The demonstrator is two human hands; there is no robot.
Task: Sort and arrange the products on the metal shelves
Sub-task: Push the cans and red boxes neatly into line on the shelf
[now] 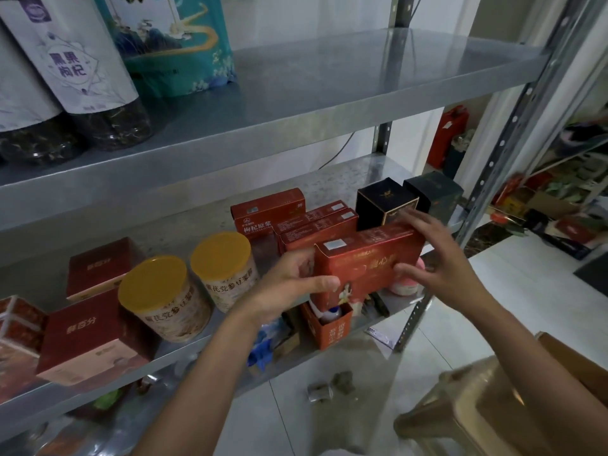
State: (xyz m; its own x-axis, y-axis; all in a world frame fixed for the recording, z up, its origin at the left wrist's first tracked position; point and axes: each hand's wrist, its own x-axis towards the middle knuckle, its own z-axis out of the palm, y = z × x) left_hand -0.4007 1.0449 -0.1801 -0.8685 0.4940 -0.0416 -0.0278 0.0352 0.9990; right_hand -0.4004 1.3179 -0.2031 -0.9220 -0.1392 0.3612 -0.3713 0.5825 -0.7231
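Fingers (304,260) of the left hand (286,287) curl round the left end of a red box (368,258), with the thumb lying across its front face. The right hand (441,258) grips the other end: its fingers (415,219) reach over the top right corner and its thumb presses the front. Both hands hold the box upright at the front of the middle shelf (332,182). Whether its underside touches anything cannot be told.

Just under the box and the thumbs stands an open orange carton (329,334) with a white bottle in it. A pink object (406,286) shows just below the right thumb.

Just behind the fingers lie stacked red boxes (316,227). A black box (383,202) stands just behind the right fingertips, and a dark green box (434,192) stands beside it, farther right.

Left of the left hand stand two jars with yellow lids (184,278), close together. Beyond them are two dark red boxes (88,334), one behind the other.

Well above the hands, on the upper shelf (329,90), are dark bottles with white labels (82,67) and a teal bag (177,51), both far to the left.

Below the right forearm stands a brown stool (477,409) on the tiled floor (526,291).
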